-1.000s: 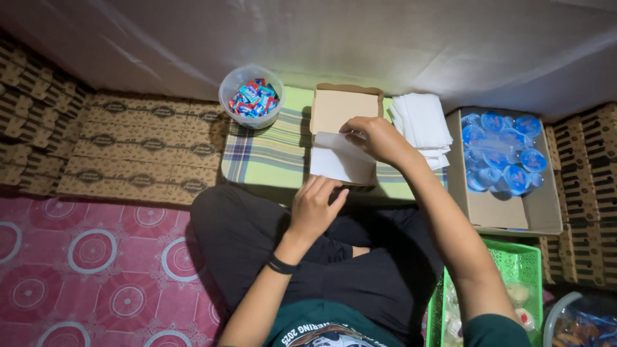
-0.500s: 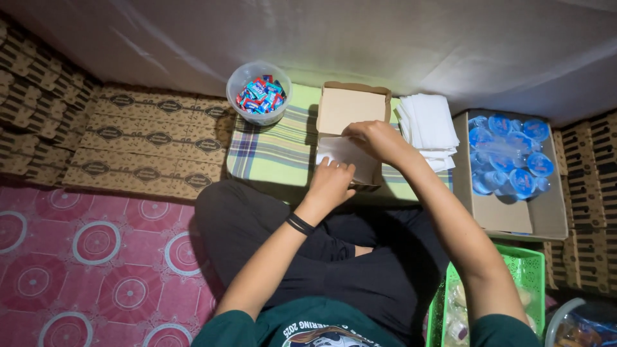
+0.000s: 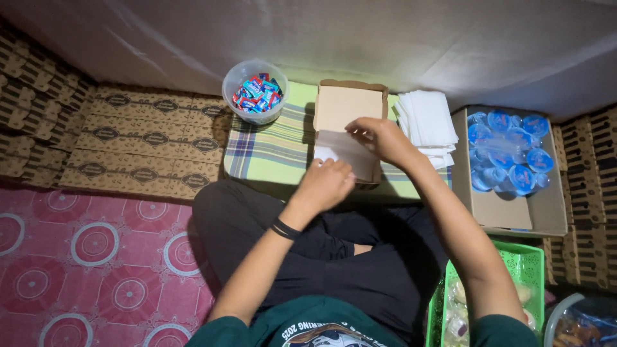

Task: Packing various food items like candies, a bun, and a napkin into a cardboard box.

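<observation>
An open brown cardboard box (image 3: 347, 106) lies on a green plaid cloth (image 3: 270, 148) in front of me. A white paper sheet (image 3: 340, 146) lies inside the box's near half. My right hand (image 3: 379, 138) pinches the sheet's far edge. My left hand (image 3: 326, 182) rests on the sheet's near edge at the box's front wall, fingers curled over it.
A clear tub of wrapped candies (image 3: 255, 92) stands at the cloth's far left. A stack of white paper sheets (image 3: 427, 125) lies right of the box. Further right, a carton holds sealed water cups (image 3: 508, 154). A green basket (image 3: 520, 270) sits by my right knee. Flat cartons (image 3: 141, 141) cover the left.
My left hand rose from my lap to the box's near edge and onto the white sheet. The sheet went from held up to lying down inside the box.
</observation>
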